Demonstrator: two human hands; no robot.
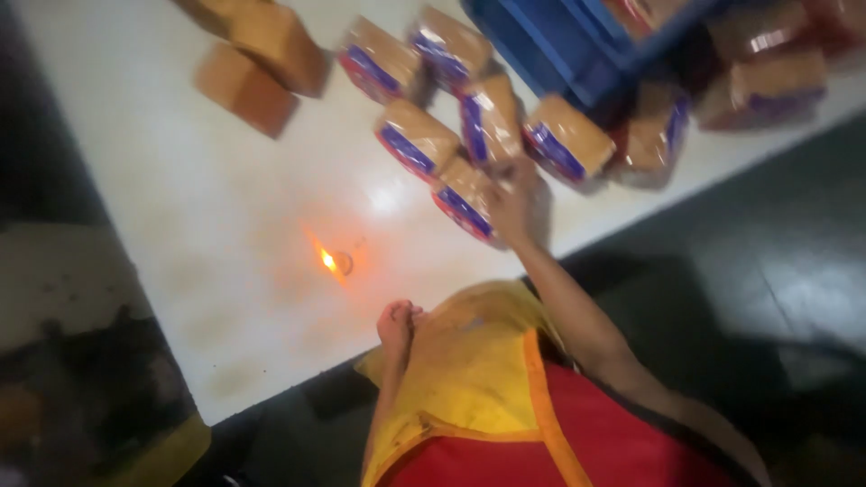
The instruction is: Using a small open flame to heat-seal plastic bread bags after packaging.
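White desk (225,225) fills the frame's left and centre, and I see my right hand (511,203) near the middle, closing on a wrapped bread loaf (465,200) at the front of a cluster of similar loaves (492,122). My left hand (397,326) rests at the desk's near edge, lower centre, fingers loosely curled and holding nothing. Just left of centre, a small flame (329,261) burns on the desk. A blue crate (559,45) sits at the upper right.

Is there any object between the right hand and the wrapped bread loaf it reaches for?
No. The right hand already rests on the nearest bread loaf at the table edge. The small flame lies nearer the left hand, aside from that reach.
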